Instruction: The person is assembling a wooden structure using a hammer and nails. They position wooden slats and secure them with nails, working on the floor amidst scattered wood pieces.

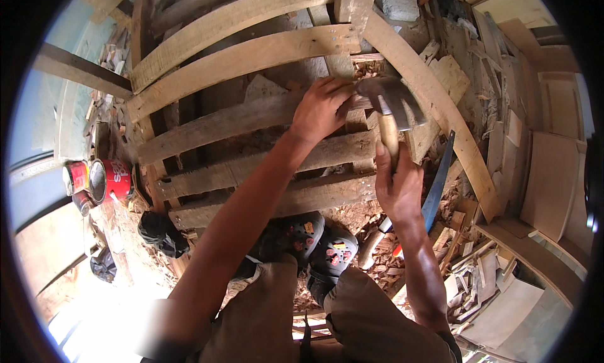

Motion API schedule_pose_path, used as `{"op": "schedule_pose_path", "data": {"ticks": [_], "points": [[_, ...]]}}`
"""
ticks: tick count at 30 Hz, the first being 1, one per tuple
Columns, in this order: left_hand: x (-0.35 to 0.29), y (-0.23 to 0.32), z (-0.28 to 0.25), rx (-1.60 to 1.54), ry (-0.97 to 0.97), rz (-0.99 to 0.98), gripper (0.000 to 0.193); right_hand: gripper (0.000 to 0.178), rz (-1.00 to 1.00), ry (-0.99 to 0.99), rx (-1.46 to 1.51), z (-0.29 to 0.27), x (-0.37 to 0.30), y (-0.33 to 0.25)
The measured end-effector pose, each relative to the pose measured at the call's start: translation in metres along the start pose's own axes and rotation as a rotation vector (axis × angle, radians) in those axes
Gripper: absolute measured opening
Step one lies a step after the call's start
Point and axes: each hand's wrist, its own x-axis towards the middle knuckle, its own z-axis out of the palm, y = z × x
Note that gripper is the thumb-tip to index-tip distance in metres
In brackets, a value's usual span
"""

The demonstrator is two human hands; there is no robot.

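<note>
My right hand is closed around the pale wooden handle of a broad-bladed tool. The tool's dark metal head is smeared by motion, so its exact kind is unclear. Just left of that head, my left hand rests at the right end of a weathered wooden slat. Its fingers are bent and pressed together; whatever is between them is hidden. The slat is one of several lying crosswise in a pallet-like wooden frame, with a paler slat farther off.
A blue saw blade leans right of my right forearm. Near my shoes lies a pale-handled tool among wood chips. Red cans stand at the left. A long board slants along the right, beside stacked panels and offcuts.
</note>
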Motion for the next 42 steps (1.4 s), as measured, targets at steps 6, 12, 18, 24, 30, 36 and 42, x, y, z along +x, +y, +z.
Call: {"op": "schedule_pose_path", "data": {"ticks": [6,12,18,24,30,36,42], "points": [[0.003,0.001,-0.001,-0.057,0.005,-0.017,0.015,0.033,-0.042,0.128,0.069,-0.005,-0.007,-0.020],[-0.001,0.002,0.000,-0.015,-0.002,-0.027,0.013,0.033,-0.033,0.085,0.029,0.002,-0.005,0.003],[0.001,0.001,0.000,-0.005,-0.018,-0.024,0.014,0.024,0.009,0.047,0.007,0.007,-0.011,0.009],[0.003,0.001,-0.001,-0.070,0.012,-0.022,0.013,0.025,-0.012,0.089,0.022,0.002,-0.011,0.013],[0.006,-0.003,-0.040,0.057,0.170,-0.067,0.007,0.038,0.060,0.124,0.091,-0.004,-0.020,0.011],[-0.001,-0.009,-0.042,0.535,-0.218,-0.461,0.047,0.035,0.076,0.063,0.138,0.006,-0.022,0.016],[0.003,-0.006,-0.044,0.546,-0.323,-0.562,0.058,0.029,0.024,0.070,0.121,0.001,-0.021,-0.001]]}}
